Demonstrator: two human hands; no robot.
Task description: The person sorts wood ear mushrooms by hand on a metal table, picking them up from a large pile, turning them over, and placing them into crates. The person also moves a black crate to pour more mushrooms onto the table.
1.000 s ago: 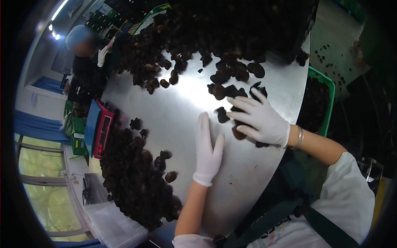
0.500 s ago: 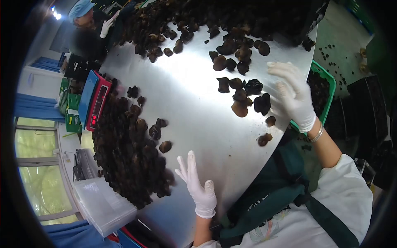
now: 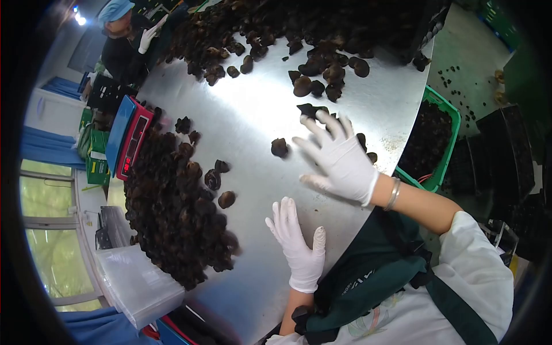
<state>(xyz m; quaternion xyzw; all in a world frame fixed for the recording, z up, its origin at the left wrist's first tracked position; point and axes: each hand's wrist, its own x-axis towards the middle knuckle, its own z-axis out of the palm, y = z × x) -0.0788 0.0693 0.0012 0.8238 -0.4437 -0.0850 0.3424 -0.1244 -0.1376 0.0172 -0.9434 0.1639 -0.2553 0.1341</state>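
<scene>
My right hand (image 3: 342, 158), in a white glove, spreads its fingers low over a small group of dark brown mushroom-like pieces on the metal table (image 3: 247, 126). The hand hides most of that group; one dark piece (image 3: 310, 111) shows beyond the fingertips. A single brown piece (image 3: 279, 148) lies just left of those fingers. My left hand (image 3: 298, 247), gloved too, is open with its fingers up and holds nothing. It is near the table's front edge, right of a large heap of dark pieces (image 3: 172, 213).
A red and blue scale (image 3: 133, 138) stands at the left. Another large heap (image 3: 247, 26) covers the far side. A green crate (image 3: 454, 138) of dark pieces sits beyond the right edge. Clear plastic bags (image 3: 138, 282) lie lower left. A person (image 3: 123, 52) in a blue cap stands far left.
My right hand has swept left from the table's right edge over the small group, and one piece now lies farther left. My left hand has moved right and slightly up.
</scene>
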